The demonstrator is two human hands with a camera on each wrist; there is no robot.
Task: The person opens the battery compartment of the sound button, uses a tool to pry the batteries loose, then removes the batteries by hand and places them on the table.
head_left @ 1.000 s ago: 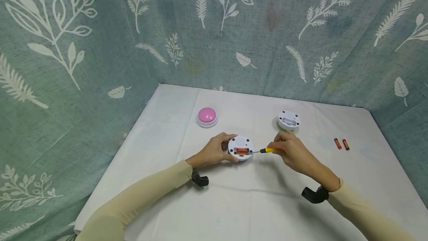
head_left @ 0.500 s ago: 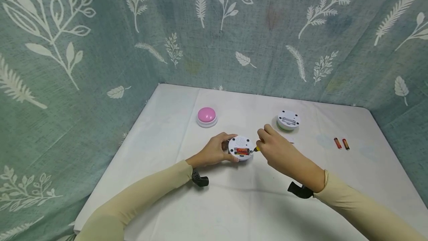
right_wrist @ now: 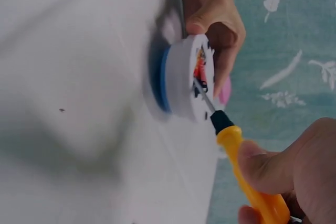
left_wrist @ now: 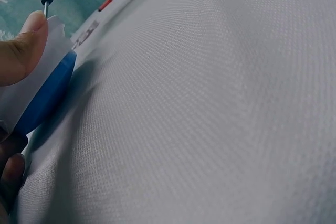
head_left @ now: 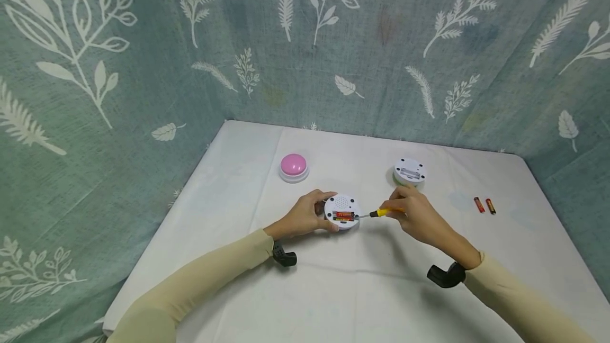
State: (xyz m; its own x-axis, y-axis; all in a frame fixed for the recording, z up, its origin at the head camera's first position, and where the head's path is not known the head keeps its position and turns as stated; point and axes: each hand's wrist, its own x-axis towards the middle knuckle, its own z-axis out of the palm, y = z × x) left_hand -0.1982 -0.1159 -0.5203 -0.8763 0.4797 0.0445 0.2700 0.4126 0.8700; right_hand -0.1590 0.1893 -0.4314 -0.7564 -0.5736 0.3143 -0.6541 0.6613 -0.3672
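Green-grey curtain (head_left: 305, 94) with white leaf motifs stands behind a white-clothed table (head_left: 310, 300). Head view: the left hand (head_left: 305, 216) grips a round white unit (head_left: 342, 203) at mid-table, its underside turned up and two red batteries (head_left: 344, 216) in its compartment; the fingers on its far side are partly hidden. The right hand (head_left: 416, 213) grips a yellow screwdriver (head_left: 381, 213), most of whose handle it covers. Beyond lie a pink-topped unit (head_left: 293, 164), an overturned unit (head_left: 409, 171) and two loose batteries (head_left: 484, 205). Left wrist view: the round white unit, with a blue side (left_wrist: 50, 98), is cut off at the left edge; its compartment is out of sight. Right wrist view: the screwdriver's tip meets the compartment's end, the exact contact too blurred to tell.
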